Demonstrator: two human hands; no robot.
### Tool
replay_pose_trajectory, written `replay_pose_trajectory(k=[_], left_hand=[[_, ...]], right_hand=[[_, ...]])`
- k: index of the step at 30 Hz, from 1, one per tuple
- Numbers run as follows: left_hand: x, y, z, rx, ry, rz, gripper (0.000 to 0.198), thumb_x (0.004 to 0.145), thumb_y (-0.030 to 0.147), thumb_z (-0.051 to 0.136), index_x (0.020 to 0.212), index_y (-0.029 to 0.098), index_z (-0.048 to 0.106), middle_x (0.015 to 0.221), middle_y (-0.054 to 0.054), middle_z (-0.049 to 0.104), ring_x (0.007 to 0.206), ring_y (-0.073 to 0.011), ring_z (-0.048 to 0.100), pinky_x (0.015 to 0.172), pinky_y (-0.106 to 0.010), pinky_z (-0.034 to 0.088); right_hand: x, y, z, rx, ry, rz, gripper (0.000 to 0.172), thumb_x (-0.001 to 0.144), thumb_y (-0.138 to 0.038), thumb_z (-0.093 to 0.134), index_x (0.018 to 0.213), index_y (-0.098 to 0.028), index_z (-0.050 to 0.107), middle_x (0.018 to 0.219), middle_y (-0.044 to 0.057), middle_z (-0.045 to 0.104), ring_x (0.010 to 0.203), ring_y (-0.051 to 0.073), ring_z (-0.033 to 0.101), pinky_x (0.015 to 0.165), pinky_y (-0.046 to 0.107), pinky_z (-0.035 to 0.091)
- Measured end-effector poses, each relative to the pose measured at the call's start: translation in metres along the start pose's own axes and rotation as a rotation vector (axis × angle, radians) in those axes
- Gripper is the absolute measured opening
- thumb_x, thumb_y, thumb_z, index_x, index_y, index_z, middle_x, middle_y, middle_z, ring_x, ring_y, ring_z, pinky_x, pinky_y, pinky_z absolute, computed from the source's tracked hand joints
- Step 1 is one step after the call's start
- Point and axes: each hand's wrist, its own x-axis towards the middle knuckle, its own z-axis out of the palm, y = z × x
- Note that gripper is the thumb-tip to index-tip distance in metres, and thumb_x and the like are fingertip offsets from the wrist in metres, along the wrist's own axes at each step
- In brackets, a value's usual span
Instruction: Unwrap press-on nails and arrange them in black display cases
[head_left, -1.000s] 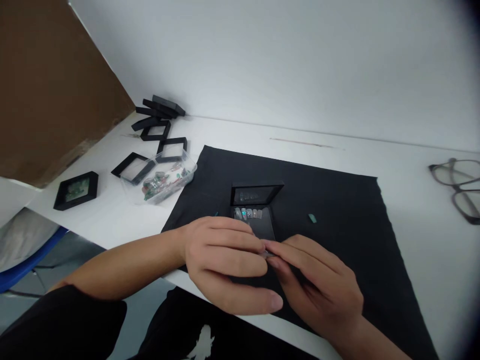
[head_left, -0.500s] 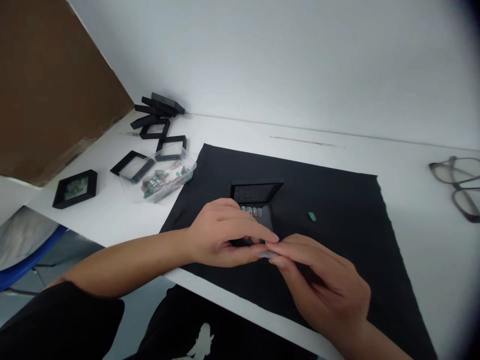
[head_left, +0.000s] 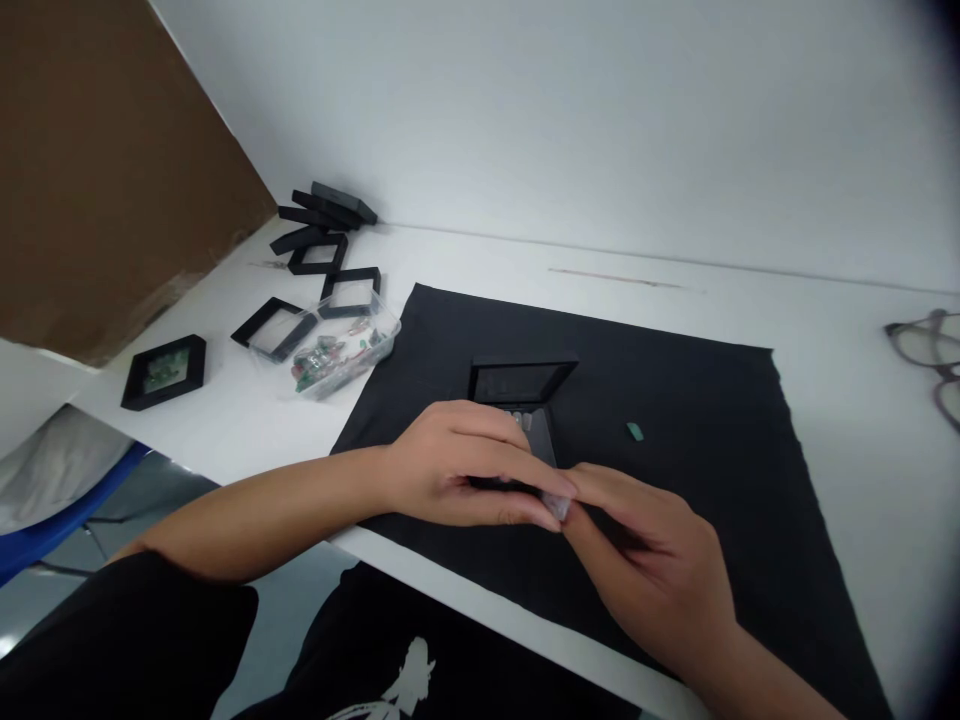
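Observation:
Between my two hands is a small translucent pale piece, pinched at the fingertips; whether it is stone or plastic I cannot tell. My left hand grips it between thumb and forefinger, with the other fingers curled. From the other side, the thumb and forefinger of my right hand meet on it. Behind my left hand a small black case stands on the black cloth with its lid raised. A few clear pieces show inside; my hand covers the rest. To the right lies a green stone.
At left, a clear plastic tub holds green and reddish pieces, some bagged. Several black frames lie around it, with a stack of black cases behind. A framed green piece sits further left. Glasses rest at the right edge.
The pale piece is now turned and shows more between my fingertips. My left hand's fingertips have moved slightly right. The whole view has shifted a little.

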Motion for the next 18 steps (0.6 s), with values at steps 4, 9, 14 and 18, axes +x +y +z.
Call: replay_pose_trajectory(k=[4, 9, 14, 18], left_hand=[[0.003, 0.000, 0.001, 0.092, 0.018, 0.049, 0.015, 0.090, 0.029, 0.077, 0.097, 0.015, 0.075, 0.078, -0.001, 0.068, 0.070, -0.0092, 0.068, 0.068, -0.021, 0.056], [0.006, 0.000, 0.000, 0.109, -0.011, 0.073, 0.013, 0.090, 0.027, 0.077, 0.097, 0.015, 0.075, 0.079, -0.002, 0.071, 0.071, -0.0101, 0.071, 0.067, -0.022, 0.056], [0.004, 0.000, -0.004, -0.006, -0.069, 0.020, 0.014, 0.089, 0.025, 0.079, 0.098, 0.016, 0.075, 0.082, -0.002, 0.076, 0.069, -0.0096, 0.073, 0.064, -0.021, 0.055], [0.003, -0.001, -0.010, -0.075, -0.108, -0.038, 0.014, 0.090, 0.026, 0.078, 0.101, 0.017, 0.077, 0.085, -0.004, 0.079, 0.073, -0.0108, 0.075, 0.069, -0.022, 0.059]], right_hand=[[0.000, 0.001, 0.002, -0.105, 0.034, -0.025, 0.019, 0.094, -0.010, 0.062, 0.090, -0.025, 0.073, 0.073, -0.002, 0.071, 0.062, 0.011, 0.066, 0.057, 0.021, 0.052], [-0.004, 0.005, 0.003, -0.216, 0.078, -0.104, 0.014, 0.093, -0.012, 0.064, 0.096, -0.023, 0.071, 0.074, -0.002, 0.071, 0.062, 0.011, 0.066, 0.058, 0.023, 0.053], [-0.004, 0.004, 0.001, -0.275, 0.047, -0.144, 0.014, 0.092, -0.013, 0.064, 0.097, -0.025, 0.071, 0.072, -0.002, 0.071, 0.061, 0.014, 0.067, 0.055, 0.026, 0.052], [-0.004, 0.001, -0.002, -0.229, 0.069, -0.095, 0.017, 0.090, -0.014, 0.068, 0.100, -0.027, 0.070, 0.077, -0.002, 0.074, 0.061, 0.013, 0.068, 0.057, 0.027, 0.054]])
